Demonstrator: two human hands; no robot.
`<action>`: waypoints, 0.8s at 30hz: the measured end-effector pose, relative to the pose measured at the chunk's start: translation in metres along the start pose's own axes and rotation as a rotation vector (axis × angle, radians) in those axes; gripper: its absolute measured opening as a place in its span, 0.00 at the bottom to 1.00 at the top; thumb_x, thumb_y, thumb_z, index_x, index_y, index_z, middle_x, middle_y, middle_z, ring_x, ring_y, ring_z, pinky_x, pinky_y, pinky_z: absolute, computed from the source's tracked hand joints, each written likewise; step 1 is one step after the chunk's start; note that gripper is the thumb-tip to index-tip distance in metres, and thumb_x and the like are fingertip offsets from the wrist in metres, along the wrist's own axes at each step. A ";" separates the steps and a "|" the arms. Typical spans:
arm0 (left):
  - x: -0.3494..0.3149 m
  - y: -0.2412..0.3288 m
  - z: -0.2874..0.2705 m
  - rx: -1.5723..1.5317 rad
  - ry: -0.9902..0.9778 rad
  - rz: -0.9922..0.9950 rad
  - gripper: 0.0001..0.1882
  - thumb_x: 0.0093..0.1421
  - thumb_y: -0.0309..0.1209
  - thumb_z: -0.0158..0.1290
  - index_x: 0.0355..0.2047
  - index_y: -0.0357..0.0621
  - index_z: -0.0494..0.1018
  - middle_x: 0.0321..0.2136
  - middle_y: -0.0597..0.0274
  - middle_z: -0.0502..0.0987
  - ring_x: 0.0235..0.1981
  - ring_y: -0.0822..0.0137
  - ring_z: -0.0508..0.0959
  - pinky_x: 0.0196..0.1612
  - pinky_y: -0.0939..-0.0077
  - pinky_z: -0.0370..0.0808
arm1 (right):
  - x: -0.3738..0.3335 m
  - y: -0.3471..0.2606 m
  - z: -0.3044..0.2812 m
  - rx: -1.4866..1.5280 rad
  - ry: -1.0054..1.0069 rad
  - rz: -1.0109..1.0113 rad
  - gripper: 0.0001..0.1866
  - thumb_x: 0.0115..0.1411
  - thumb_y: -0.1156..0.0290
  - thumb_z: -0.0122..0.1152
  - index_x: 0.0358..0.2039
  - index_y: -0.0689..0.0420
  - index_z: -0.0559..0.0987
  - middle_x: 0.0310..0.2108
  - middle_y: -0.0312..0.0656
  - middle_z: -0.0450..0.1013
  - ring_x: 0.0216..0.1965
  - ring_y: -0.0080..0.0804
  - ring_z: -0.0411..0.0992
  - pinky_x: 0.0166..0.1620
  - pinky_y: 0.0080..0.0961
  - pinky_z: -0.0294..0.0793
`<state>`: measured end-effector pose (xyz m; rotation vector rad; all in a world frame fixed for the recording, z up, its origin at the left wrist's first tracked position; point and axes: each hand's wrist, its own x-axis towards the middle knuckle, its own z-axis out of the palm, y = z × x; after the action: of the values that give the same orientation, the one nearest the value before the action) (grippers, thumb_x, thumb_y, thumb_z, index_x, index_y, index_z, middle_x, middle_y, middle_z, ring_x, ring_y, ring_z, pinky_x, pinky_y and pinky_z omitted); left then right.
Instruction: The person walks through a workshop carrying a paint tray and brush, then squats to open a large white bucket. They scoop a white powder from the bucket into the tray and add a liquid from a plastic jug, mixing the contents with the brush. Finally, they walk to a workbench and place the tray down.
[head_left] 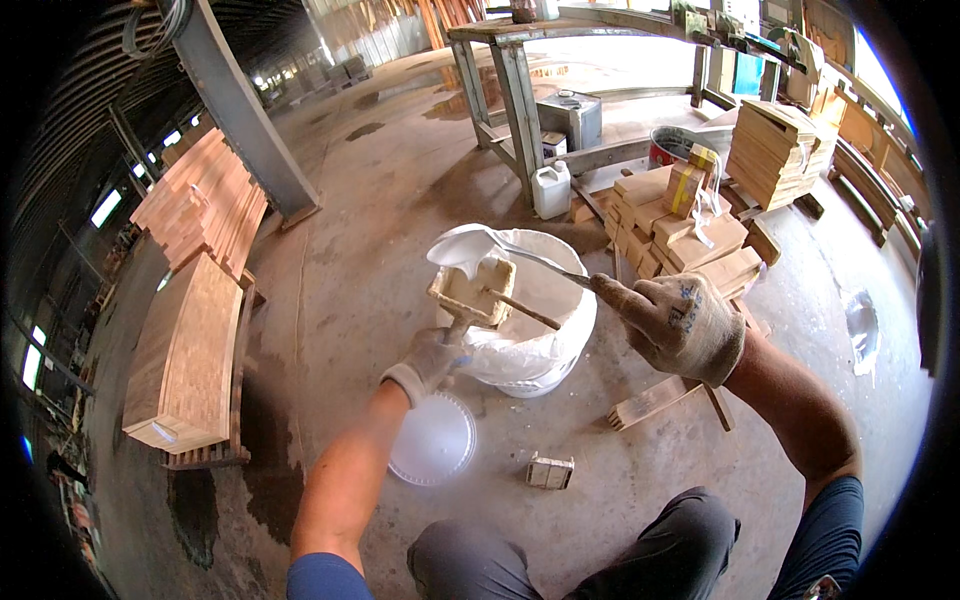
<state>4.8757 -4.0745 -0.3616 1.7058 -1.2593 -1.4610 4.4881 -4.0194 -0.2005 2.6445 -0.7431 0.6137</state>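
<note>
The small square container (462, 306) is held above the near left part of the white bucket (535, 378), with its open top facing upward. It is gripped at its near side by the gloved left hand (430, 364), whose fingers are closed on it; the exact finger placement is partly hidden.

The long metal ladle (462, 247) is clamped by its handle in the gloved right hand (682, 322), with the index finger laid along the shaft. The ladle bowl is positioned above the container's far edge, and white material is seen at the bowl and directly below it. A thin brown stick (527, 309) is extended from the container toward the right, over the bucket; whether its inner end is seated in the container cannot be told.

On the concrete floor (350, 255), a round white lid (433, 440) is placed near the bucket's left side. A second small container (550, 472) is located nearer the knees, and a wooden block (650, 403) is set to its right.
</note>
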 end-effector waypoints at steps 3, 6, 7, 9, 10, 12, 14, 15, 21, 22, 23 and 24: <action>-0.002 0.002 0.000 -0.024 0.004 -0.013 0.07 0.60 0.27 0.63 0.37 0.41 0.77 0.24 0.66 0.73 0.19 0.74 0.70 0.15 0.77 0.65 | -0.002 -0.001 0.004 0.025 -0.022 0.049 0.37 0.57 0.78 0.69 0.68 0.61 0.72 0.24 0.36 0.74 0.21 0.35 0.76 0.24 0.31 0.77; -0.005 0.007 0.002 -0.028 0.003 -0.027 0.07 0.60 0.26 0.63 0.37 0.41 0.77 0.23 0.65 0.73 0.18 0.74 0.70 0.15 0.76 0.65 | -0.008 0.002 0.014 0.125 -0.011 0.124 0.36 0.57 0.80 0.66 0.68 0.60 0.72 0.25 0.38 0.74 0.22 0.37 0.77 0.26 0.34 0.77; -0.005 0.008 0.002 -0.020 -0.003 -0.033 0.07 0.61 0.26 0.63 0.37 0.41 0.77 0.24 0.65 0.74 0.18 0.74 0.70 0.15 0.76 0.65 | -0.010 0.002 0.016 0.171 -0.001 0.150 0.35 0.57 0.81 0.65 0.68 0.60 0.72 0.25 0.40 0.74 0.22 0.37 0.77 0.26 0.34 0.77; -0.006 0.009 0.001 -0.005 -0.012 -0.046 0.06 0.61 0.26 0.62 0.37 0.41 0.77 0.24 0.65 0.74 0.18 0.74 0.70 0.15 0.76 0.65 | -0.008 0.002 0.017 0.316 0.033 0.231 0.33 0.58 0.82 0.63 0.66 0.60 0.75 0.26 0.43 0.77 0.24 0.39 0.79 0.28 0.35 0.78; -0.004 0.005 -0.001 -0.010 -0.006 -0.036 0.06 0.61 0.26 0.62 0.37 0.42 0.77 0.25 0.65 0.74 0.19 0.74 0.70 0.15 0.77 0.66 | -0.007 0.001 0.017 0.390 0.049 0.271 0.31 0.59 0.83 0.62 0.65 0.60 0.76 0.27 0.44 0.78 0.25 0.39 0.80 0.29 0.36 0.79; 0.002 0.001 -0.001 -0.018 0.001 -0.016 0.06 0.61 0.27 0.62 0.38 0.42 0.77 0.25 0.65 0.75 0.19 0.74 0.71 0.15 0.77 0.66 | -0.005 -0.001 0.015 0.445 0.037 0.346 0.28 0.59 0.83 0.60 0.62 0.60 0.79 0.30 0.47 0.80 0.28 0.42 0.82 0.32 0.36 0.81; 0.002 -0.001 -0.003 -0.032 -0.005 -0.020 0.06 0.61 0.27 0.62 0.37 0.42 0.77 0.25 0.65 0.75 0.19 0.74 0.71 0.14 0.77 0.66 | -0.003 -0.004 0.013 0.492 0.032 0.419 0.26 0.61 0.83 0.59 0.60 0.60 0.80 0.33 0.48 0.82 0.30 0.42 0.83 0.35 0.35 0.83; 0.002 -0.001 -0.003 -0.039 -0.009 -0.022 0.06 0.62 0.27 0.62 0.37 0.42 0.77 0.26 0.65 0.75 0.19 0.74 0.71 0.14 0.77 0.66 | -0.002 -0.006 0.011 0.511 0.034 0.454 0.25 0.61 0.83 0.59 0.60 0.60 0.81 0.35 0.49 0.83 0.31 0.41 0.83 0.36 0.34 0.83; 0.001 0.004 -0.004 -0.010 -0.006 -0.017 0.06 0.61 0.28 0.63 0.35 0.41 0.77 0.23 0.65 0.74 0.17 0.74 0.70 0.14 0.77 0.65 | 0.008 -0.008 0.004 0.769 -0.014 0.740 0.22 0.64 0.82 0.59 0.60 0.62 0.81 0.41 0.52 0.84 0.36 0.26 0.80 0.42 0.30 0.82; -0.001 0.005 -0.003 -0.004 -0.002 -0.017 0.06 0.61 0.28 0.63 0.34 0.41 0.77 0.23 0.66 0.74 0.16 0.74 0.69 0.14 0.77 0.64 | 0.009 -0.007 0.003 0.797 -0.030 0.764 0.22 0.65 0.83 0.59 0.60 0.63 0.81 0.42 0.53 0.84 0.37 0.24 0.79 0.43 0.29 0.82; -0.004 0.005 0.000 0.002 0.002 -0.017 0.07 0.61 0.29 0.64 0.34 0.41 0.78 0.22 0.66 0.73 0.16 0.74 0.69 0.14 0.77 0.64 | 0.008 -0.006 0.005 0.800 -0.006 0.747 0.22 0.65 0.83 0.59 0.59 0.63 0.81 0.42 0.52 0.84 0.37 0.24 0.79 0.43 0.29 0.82; -0.006 0.008 0.001 0.010 0.007 -0.010 0.07 0.60 0.29 0.64 0.33 0.41 0.78 0.22 0.66 0.73 0.16 0.74 0.69 0.14 0.77 0.64 | 0.006 -0.006 0.009 0.799 0.023 0.728 0.21 0.65 0.83 0.59 0.59 0.63 0.81 0.43 0.52 0.84 0.37 0.24 0.78 0.43 0.29 0.82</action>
<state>4.8722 -4.0719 -0.3522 1.7249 -1.2578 -1.4558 4.4989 -4.0205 -0.2060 2.9649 -1.7881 1.3583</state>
